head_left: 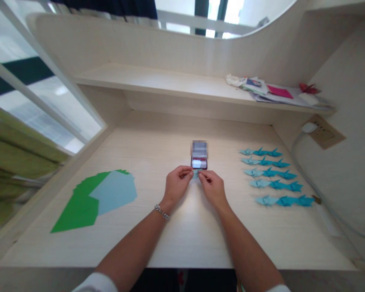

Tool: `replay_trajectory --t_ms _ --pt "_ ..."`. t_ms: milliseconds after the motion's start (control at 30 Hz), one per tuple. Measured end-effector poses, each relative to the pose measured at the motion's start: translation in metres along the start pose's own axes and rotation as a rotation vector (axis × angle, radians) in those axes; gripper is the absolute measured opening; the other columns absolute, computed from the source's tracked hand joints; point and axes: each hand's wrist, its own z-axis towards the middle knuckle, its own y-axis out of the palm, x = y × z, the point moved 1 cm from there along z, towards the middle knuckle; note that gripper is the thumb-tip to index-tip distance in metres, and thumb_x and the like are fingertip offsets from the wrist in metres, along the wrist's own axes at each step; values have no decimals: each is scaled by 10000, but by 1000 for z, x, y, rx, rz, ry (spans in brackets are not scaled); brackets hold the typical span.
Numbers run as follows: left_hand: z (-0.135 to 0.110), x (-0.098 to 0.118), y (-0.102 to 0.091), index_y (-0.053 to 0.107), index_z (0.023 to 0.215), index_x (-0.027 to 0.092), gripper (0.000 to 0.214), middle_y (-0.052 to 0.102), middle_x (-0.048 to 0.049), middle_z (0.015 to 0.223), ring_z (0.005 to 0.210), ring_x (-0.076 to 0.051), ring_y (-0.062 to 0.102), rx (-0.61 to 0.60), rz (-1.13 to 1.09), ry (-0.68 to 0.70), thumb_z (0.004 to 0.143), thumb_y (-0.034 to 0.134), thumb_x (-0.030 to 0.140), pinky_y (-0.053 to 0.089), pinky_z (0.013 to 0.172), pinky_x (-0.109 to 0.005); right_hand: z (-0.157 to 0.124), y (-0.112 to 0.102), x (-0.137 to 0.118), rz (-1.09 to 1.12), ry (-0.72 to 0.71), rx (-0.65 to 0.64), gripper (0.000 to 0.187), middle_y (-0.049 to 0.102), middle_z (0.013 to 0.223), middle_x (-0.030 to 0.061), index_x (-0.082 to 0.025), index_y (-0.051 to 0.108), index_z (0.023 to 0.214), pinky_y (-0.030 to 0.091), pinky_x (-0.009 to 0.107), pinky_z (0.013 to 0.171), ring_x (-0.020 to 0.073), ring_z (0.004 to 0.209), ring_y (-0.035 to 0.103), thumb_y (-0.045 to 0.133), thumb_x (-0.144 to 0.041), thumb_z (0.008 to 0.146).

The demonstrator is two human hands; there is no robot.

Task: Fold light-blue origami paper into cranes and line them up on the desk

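Together, my left hand (177, 185) and right hand (213, 186), nearly closed, pinch light-blue paper (196, 174), a phone (199, 162) just beyond them.

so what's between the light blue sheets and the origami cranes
In the head view, the left hand and right hand, the small light blue paper they pinch, and the phone just beyond.

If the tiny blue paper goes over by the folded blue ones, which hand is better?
Probably the right hand: it holds the small blue paper and is nearer the folded blue papers, which lie on its side. The left hand holds it too, but sits farther away.
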Motion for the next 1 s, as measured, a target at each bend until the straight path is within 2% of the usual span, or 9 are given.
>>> replay_trajectory --t_ms 200,267,367,467,633,733,900,1000 --pt "-9 8 7 679 990 174 263 703 -71 961 889 -191 643 -143 84 96 850 532 341 507 818 -320 4 6 10 407 272 -91 355 709 892 70 -166 716 927 515 309 687 206 816 631 604 -462 765" --pt "-9 8 7 678 1003 179 265 701 -69 974 898 -190 641 -169 82 104 855 523 335 510 814 -316 5 5 14 423 306 -74 348 711 875 69 -163 715 928 515 296 669 191 773 633 662 -433 716" --pt "-5 5 2 686 983 180 245 700 -67 947 845 -180 644 -120 130 118 805 593 320 520 773 -303 6 2 20 367 348 -29 331 708 812 67 -150 721 894 516 286 615 161 657 619 699 -395 673" --pt "0 3 -4 695 963 179 261 694 -74 927 784 -176 637 -55 190 111 749 654 323 526 705 -292 7 0 24 352 367 -33 311 699 766 60 -139 719 870 523 290 605 145 607 606 701 -375 668" --pt "4 1 -3 698 930 138 265 707 -96 914 805 -188 654 -215 37 -5 737 666 316 529 754 -310 7 -2 20 395 360 -94 290 688 740 49 -135 716 826 533 288 595 141 610 603 721 -365 648" --pt "4 2 -3 695 923 129 271 707 -104 922 820 -195 655 -211 30 -33 722 681 311 526 765 -316 6 -2 18 399 339 -146 291 688 747 48 -142 718 833 532 283 587 139 611 601 713 -377 661" --pt "4 6 -6 697 884 134 240 712 -94 897 796 -180 647 -314 37 -22 725 679 312 510 756 -306 5 -1 19 397 317 -180 266 689 748 52 -145 719 822 524 282 589 139 608 600 697 -372 684" --pt "3 7 -5 697 847 129 226 713 -88 839 749 -170 639 -317 42 -37 729 673 320 503 729 -300 6 -2 19 341 293 -183 248 690 725 56 -148 724 812 516 290 599 147 608 601 702 -356 679"
